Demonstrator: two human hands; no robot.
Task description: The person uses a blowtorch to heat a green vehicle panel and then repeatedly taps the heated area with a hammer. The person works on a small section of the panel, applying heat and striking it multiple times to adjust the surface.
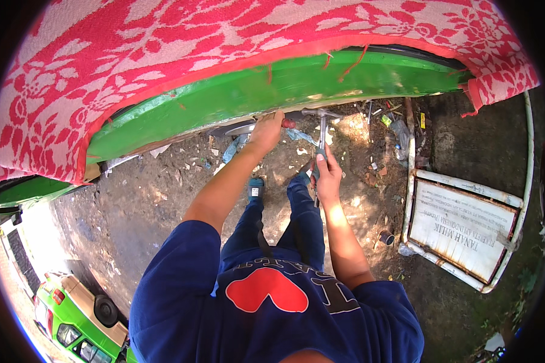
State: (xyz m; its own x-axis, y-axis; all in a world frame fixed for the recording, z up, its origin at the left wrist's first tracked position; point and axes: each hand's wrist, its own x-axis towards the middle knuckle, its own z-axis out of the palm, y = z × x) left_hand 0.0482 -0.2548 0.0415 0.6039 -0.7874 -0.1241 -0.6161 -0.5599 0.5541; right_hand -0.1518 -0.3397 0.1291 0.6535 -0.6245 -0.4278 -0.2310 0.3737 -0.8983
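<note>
A green car body panel runs across the top, partly covered by a red and white patterned cloth. At the panel's lower edge my left hand is closed on a red-handled tool; its working end is unclear. My right hand grips a hammer by its handle, with the steel head just right of the red handle, near the panel edge.
A rusty white metal frame with a sign board lies at the right. Blue scraps and litter lie on the dirt ground around my feet. A green and beige car stands at lower left.
</note>
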